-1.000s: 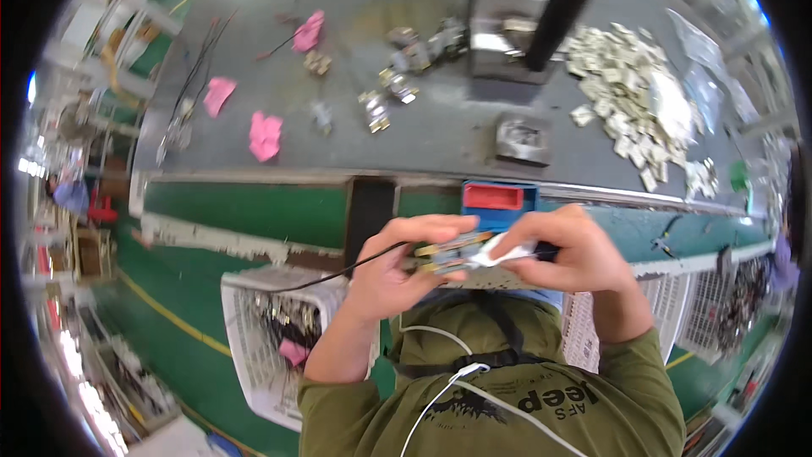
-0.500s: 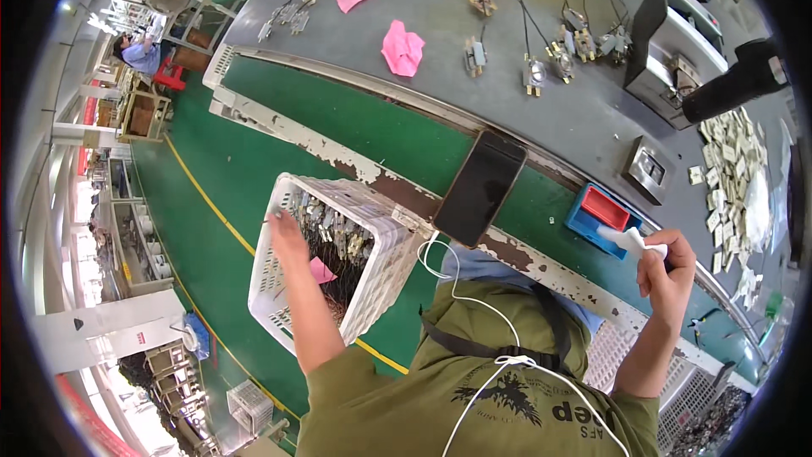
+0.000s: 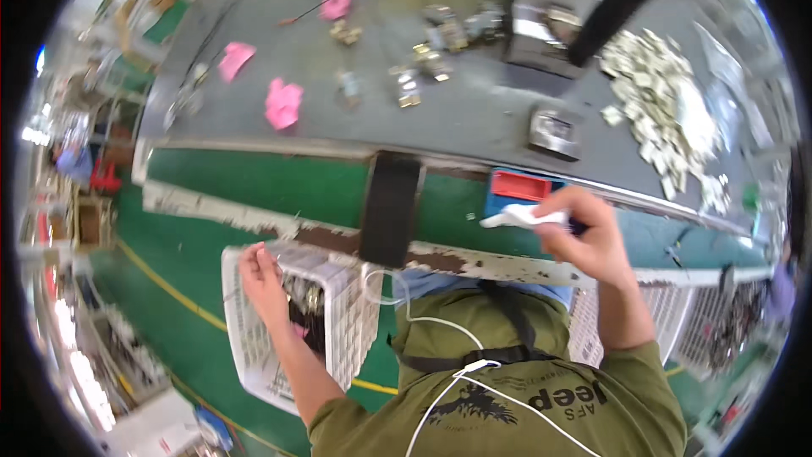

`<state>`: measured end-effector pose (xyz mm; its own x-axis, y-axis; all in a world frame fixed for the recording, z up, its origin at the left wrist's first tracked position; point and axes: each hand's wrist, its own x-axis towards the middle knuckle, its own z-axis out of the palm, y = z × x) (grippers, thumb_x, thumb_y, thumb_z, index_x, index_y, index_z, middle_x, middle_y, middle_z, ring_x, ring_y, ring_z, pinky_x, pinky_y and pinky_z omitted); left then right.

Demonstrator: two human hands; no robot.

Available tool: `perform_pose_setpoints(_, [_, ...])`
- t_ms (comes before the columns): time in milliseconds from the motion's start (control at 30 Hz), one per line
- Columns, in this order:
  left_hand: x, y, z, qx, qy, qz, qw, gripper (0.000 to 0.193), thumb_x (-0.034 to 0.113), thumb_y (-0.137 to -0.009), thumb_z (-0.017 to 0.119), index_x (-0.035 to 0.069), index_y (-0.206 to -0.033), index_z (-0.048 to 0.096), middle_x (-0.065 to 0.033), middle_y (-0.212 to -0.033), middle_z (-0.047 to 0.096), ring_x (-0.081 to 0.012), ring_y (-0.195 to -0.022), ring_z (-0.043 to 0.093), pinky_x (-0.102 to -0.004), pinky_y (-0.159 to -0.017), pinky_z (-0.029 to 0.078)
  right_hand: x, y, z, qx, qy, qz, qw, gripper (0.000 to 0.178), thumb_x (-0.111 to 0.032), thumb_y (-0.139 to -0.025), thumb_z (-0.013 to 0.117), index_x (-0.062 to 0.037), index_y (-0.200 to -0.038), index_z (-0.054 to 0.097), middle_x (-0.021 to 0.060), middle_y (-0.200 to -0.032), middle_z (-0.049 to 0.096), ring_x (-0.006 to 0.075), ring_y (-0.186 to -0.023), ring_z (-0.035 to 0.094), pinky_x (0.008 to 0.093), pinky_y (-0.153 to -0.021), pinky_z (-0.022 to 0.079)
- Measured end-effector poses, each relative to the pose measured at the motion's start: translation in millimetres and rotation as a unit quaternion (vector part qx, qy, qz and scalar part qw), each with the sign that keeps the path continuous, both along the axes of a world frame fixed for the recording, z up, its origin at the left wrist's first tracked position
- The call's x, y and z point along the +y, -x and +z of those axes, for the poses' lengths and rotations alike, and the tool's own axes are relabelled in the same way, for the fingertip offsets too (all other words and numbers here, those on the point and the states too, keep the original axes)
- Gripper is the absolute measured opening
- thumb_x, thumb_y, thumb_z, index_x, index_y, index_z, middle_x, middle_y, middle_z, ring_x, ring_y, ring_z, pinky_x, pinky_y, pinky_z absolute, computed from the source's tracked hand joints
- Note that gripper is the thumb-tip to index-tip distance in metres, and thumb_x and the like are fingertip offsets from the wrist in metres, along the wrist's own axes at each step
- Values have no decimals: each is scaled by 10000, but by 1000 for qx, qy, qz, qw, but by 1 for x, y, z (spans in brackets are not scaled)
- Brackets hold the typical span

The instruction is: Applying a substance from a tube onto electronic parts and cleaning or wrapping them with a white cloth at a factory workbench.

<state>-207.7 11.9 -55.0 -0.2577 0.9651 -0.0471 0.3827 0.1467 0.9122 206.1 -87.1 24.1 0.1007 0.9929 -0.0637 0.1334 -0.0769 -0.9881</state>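
My right hand (image 3: 588, 233) is closed around a crumpled white cloth or tissue (image 3: 523, 218). It is just in front of a blue tray (image 3: 491, 206) with a red inner box (image 3: 521, 186), partly covering the tray. My left hand (image 3: 264, 281) hovers over the opening of a white plastic basket (image 3: 353, 313), its fingers partly apart and nothing visible in them. Inside the basket are many small metal-and-plastic parts (image 3: 306, 300) with dark wires, partly hidden by my forearm. A black phone (image 3: 392, 210) stands at the bench edge between my hands, with a white cable near it.
Pink scraps (image 3: 283, 103) and several small wired metal parts (image 3: 406, 86) lie on the grey bench (image 3: 338, 131). A metal machine with a black arm (image 3: 554, 21), a metal fixture (image 3: 555, 134) and a heap of white pieces (image 3: 655, 89) are at the right. A white crate (image 3: 651, 313) stands lower right.
The view has turned toward the right, so the bench appears shifted left and more level. My right hand still grips the white cloth, and my left hand stays over the basket.
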Motion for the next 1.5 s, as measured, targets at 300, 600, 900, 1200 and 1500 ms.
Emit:
perform_pose_setpoints(300, [17, -220, 64, 52, -346, -481, 804, 710, 107, -603, 831, 123, -1206, 457, -158, -1240, 504, -312, -1072, 527, -382, -871, 441, -2, -4, 13, 201, 28, -18, 979, 249, -98, -882, 595, -39, -1114, 529, 23, -723, 578, 54, -552, 524, 188, -446, 407])
perform_pose_setpoints(600, [24, -261, 60, 76, -498, -419, 756, 482, 83, -648, 784, 176, -1069, 568, -16, -973, 611, -207, -793, 593, -331, -698, 434, 2, -6, 1, 384, 77, -37, 919, 274, -246, -946, 513, -51, -1138, 496, 19, -643, 539, 57, -452, 450, 185, -396, 331])
perform_pose_setpoints(900, [13, -259, 76, 139, -509, -392, 754, 365, 115, -667, 771, 208, -994, 637, 12, -1030, 580, -180, -915, 557, -335, -778, 393, 7, -2, 3, 387, 71, -50, 918, 293, -276, -976, 445, -49, -1157, 488, 43, -677, 545, 67, -479, 450, 185, -449, 354])
perform_pose_setpoints(1200, [21, -271, 90, 180, -494, -471, 708, 260, 37, -662, 737, 123, -897, 664, -9, -924, 654, -188, -861, 599, -320, -738, 422, 5, -3, 10, 247, 34, -49, 967, 349, -281, -990, 398, -53, -1251, 438, 10, -688, 544, 39, -513, 448, 175, -465, 361])
perform_pose_setpoints(1500, [34, -261, 96, -51, -213, -513, 830, 118, -21, -782, 647, 26, -887, 620, -76, -853, 661, -206, -751, 623, -289, -688, 487, 3, -20, 29, 99, 35, 2, 994, 295, -222, -926, 551, -67, -1176, 528, 8, -707, 570, 34, -593, 490, 191, -509, 389])
